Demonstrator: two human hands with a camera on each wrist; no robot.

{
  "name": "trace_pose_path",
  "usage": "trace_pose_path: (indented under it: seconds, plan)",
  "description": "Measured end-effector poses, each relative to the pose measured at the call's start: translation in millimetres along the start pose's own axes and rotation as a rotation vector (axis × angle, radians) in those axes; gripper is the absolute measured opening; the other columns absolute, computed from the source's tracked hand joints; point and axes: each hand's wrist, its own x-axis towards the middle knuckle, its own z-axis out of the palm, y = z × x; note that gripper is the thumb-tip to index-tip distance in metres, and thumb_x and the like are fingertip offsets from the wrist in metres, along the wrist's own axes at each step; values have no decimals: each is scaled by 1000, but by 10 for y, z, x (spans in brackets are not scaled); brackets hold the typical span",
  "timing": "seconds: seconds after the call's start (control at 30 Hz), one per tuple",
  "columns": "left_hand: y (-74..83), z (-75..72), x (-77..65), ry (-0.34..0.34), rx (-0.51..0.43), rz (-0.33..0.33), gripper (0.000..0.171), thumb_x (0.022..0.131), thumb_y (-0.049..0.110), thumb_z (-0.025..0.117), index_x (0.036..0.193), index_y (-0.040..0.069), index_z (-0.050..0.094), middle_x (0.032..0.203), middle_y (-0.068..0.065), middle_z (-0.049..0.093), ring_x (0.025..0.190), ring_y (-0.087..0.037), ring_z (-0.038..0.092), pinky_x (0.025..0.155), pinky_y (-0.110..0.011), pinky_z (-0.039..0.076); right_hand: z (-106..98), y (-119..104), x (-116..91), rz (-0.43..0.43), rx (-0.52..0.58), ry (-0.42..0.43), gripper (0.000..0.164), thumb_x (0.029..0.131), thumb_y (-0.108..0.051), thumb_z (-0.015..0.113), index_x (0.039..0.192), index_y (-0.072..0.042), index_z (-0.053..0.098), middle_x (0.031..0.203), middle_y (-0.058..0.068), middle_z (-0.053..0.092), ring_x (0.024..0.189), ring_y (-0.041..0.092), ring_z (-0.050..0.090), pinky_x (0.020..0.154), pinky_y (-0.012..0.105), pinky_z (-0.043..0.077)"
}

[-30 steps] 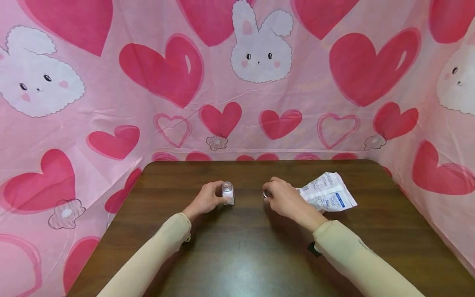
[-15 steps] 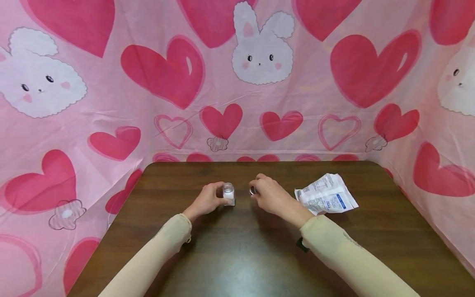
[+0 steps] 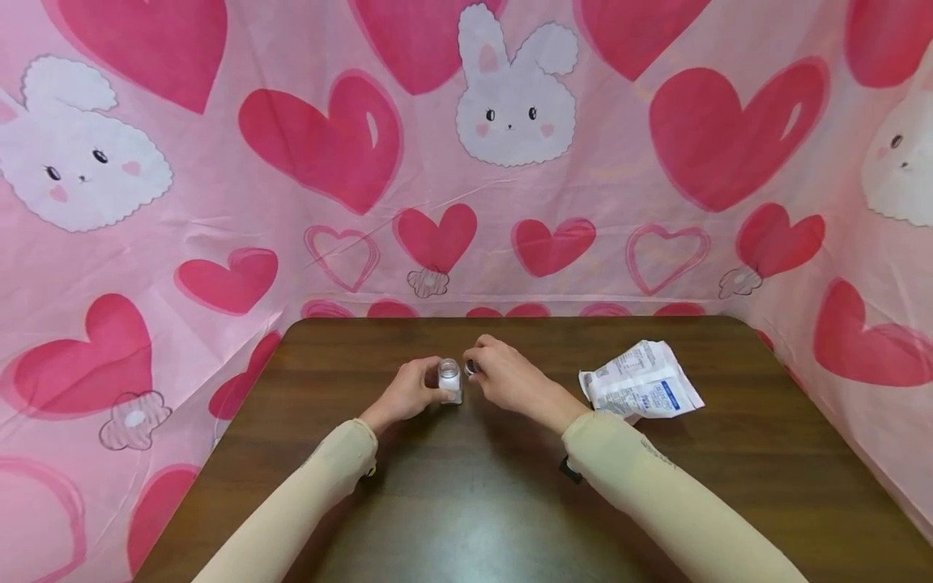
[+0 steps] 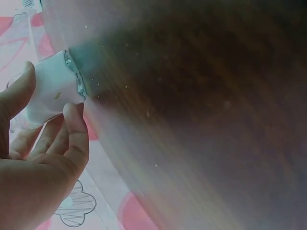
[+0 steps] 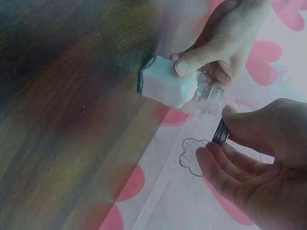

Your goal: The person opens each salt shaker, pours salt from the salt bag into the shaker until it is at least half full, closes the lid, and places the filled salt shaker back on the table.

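A small square glass jar (image 3: pixel 450 385) with white contents stands upright on the table, its mouth uncovered. My left hand (image 3: pixel 410 393) grips it from the left, thumb on the near side. In the left wrist view the jar (image 4: pixel 50 88) sits between the thumb and the fingers, its clear base at the wood. My right hand (image 3: pixel 504 374) pinches a dark ridged lid (image 5: pixel 220 132) between thumb and fingertips. In the right wrist view the lid is held on edge, just beside the jar's clear threaded neck (image 5: pixel 209 97) and apart from it.
A crumpled white printed packet (image 3: pixel 641 380) with a blue label lies on the brown wooden table (image 3: pixel 466 502), right of my right hand. Pink cloth (image 3: pixel 510 186) with hearts and rabbits hangs behind the table and along both sides.
My right hand has moved left with the lid, from near the packet to right beside the jar. The packet is now fully uncovered. My left hand and the jar stay in place.
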Motion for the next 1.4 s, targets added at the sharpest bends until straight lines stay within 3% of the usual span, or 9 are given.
trace_pose_path:
  seconds: [0.37, 0.6, 1.23, 1.4]
  plan:
    - [-18, 10, -14, 8, 2, 50, 37, 85, 8, 89, 117, 3, 71, 104, -5, 74, 91, -19, 68, 83, -41, 57, 128, -33, 217, -58, 11, -20, 26, 95, -2, 76, 120, -2, 74, 109, 10, 63, 93, 20, 61, 84, 33, 56]
    - [-22, 4, -23, 23, 18, 44, 40, 85, 6, 89, 121, 2, 71, 103, -5, 74, 88, -17, 66, 80, -37, 56, 191, -21, 309, -94, 16, -31, 26, 95, -5, 77, 121, -5, 76, 108, 7, 63, 94, 19, 59, 84, 33, 55]
    - [-25, 0, -5, 29, 18, 39, 46, 84, 14, 91, 123, 2, 71, 108, -5, 74, 93, -19, 66, 88, -43, 56, 244, 23, 351, -111, 16, -53, 24, 97, -10, 78, 120, -6, 76, 107, 5, 61, 94, 18, 56, 83, 31, 53]
    - [-60, 15, -1, 26, 24, 46, 45, 84, 16, 91, 123, 3, 71, 107, -4, 74, 93, -17, 67, 86, -39, 57, 257, 20, 343, -107, 21, -44, 21, 98, -10, 77, 117, -4, 76, 106, 6, 62, 94, 18, 58, 84, 31, 54]
